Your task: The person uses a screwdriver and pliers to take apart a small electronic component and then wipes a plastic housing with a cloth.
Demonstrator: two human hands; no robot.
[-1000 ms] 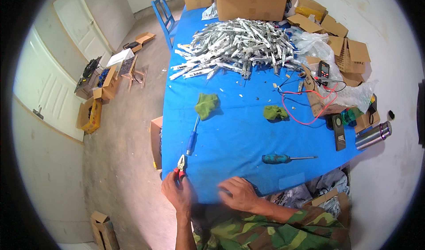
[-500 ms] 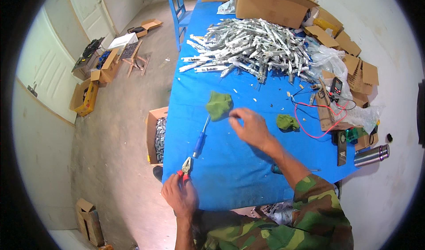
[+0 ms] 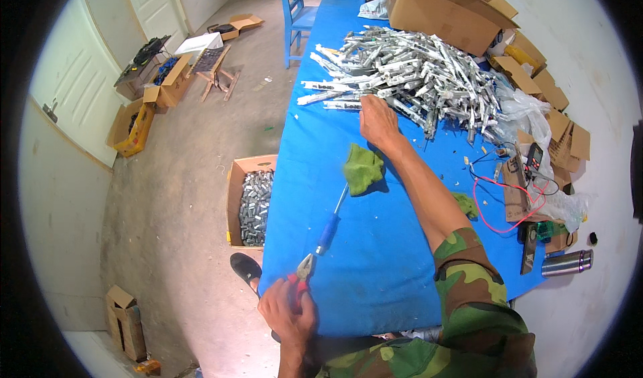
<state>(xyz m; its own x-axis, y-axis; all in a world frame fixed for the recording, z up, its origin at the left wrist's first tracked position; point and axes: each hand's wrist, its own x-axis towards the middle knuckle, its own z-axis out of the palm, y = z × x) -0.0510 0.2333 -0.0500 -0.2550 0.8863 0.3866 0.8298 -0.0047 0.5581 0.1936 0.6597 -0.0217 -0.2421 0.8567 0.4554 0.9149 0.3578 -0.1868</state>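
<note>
Over at the table (image 3: 382, 264), I can see the left hand (image 3: 288, 311) wrapped round the red handles of the pliers (image 3: 301, 279), whose metal nose points away from the fist. Just beyond that nose lies a blue-handled screwdriver (image 3: 327, 232), its shaft running up to a green cloth (image 3: 363, 170). Farther out, the right hand (image 3: 378, 122) reaches past the cloth to the near edge of the heaped silvery strips (image 3: 429, 77); its fingertips meet one strip's end, but whether they pinch it I can't tell.
</note>
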